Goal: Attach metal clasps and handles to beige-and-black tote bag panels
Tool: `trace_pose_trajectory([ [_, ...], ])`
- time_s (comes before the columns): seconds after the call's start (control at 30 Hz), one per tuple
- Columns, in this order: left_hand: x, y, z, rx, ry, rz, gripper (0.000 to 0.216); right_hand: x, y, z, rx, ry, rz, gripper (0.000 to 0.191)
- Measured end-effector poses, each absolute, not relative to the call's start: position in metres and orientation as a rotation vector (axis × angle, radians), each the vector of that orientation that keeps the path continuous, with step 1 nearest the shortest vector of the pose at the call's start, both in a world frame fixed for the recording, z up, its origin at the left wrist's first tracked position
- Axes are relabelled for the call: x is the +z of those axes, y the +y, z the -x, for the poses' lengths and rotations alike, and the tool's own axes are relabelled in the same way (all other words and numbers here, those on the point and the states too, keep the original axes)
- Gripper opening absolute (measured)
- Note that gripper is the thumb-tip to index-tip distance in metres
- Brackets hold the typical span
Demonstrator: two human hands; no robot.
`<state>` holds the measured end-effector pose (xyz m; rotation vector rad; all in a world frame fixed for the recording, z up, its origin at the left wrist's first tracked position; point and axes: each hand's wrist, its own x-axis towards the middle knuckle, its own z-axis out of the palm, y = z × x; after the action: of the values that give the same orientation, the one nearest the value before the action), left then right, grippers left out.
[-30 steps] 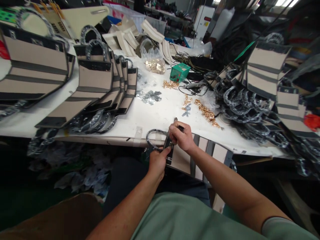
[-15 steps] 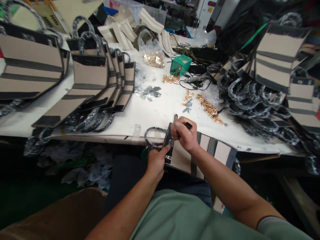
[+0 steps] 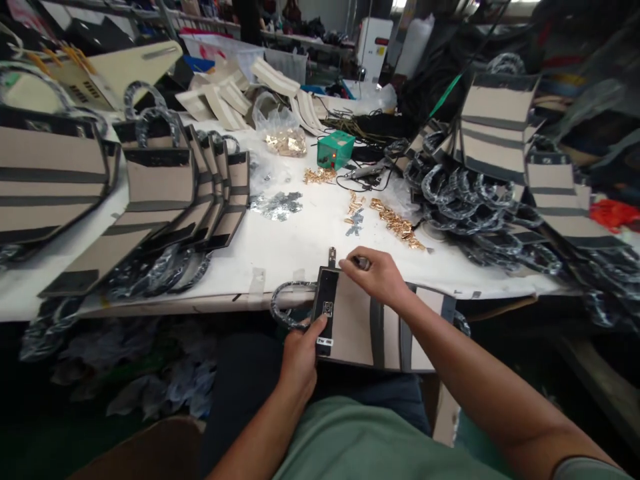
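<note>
A beige and black bag panel (image 3: 352,327) lies over the table's front edge and my lap. My left hand (image 3: 300,353) grips its left edge, thumb beside a small metal plate (image 3: 327,309) on the black band. A plastic-wrapped bag handle (image 3: 280,293) loops out to the left of that band. Above the panel's upper left corner, my right hand (image 3: 380,275) is closed around a short dark tool (image 3: 361,263); its tip is hidden. A strap tab with metal hardware (image 3: 332,256) sticks out past the panel's far edge.
Gold-coloured fittings (image 3: 397,223) and flat silver pieces (image 3: 277,206) lie on the white table (image 3: 280,250). Farther back stands a green box (image 3: 335,149) with cables. Stacked bag panels (image 3: 160,180) occupy the left; more panels with wrapped handles (image 3: 465,183) are piled on the right.
My right hand has lifted slightly off the black band and turned, with the tool still in it. My left hand keeps its grip on the panel. The camera view has tilted up.
</note>
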<state>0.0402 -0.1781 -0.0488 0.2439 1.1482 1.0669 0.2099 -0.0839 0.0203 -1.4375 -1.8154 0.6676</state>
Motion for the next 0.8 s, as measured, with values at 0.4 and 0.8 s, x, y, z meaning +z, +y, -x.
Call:
trace_pose_trajectory([
  [0.4, -0.052, -0.219, -0.028, 0.965, 1.113, -0.215, 0.049, -0.012, -0.117, -0.204, 0.366, -2.366, 1.54, 0.03],
  [0.8, -0.07, -0.197, -0.025, 0.979, 1.105, -0.273, 0.05, -0.018, -0.11, -0.207, 0.299, -2.384, 1.535, 0.032],
])
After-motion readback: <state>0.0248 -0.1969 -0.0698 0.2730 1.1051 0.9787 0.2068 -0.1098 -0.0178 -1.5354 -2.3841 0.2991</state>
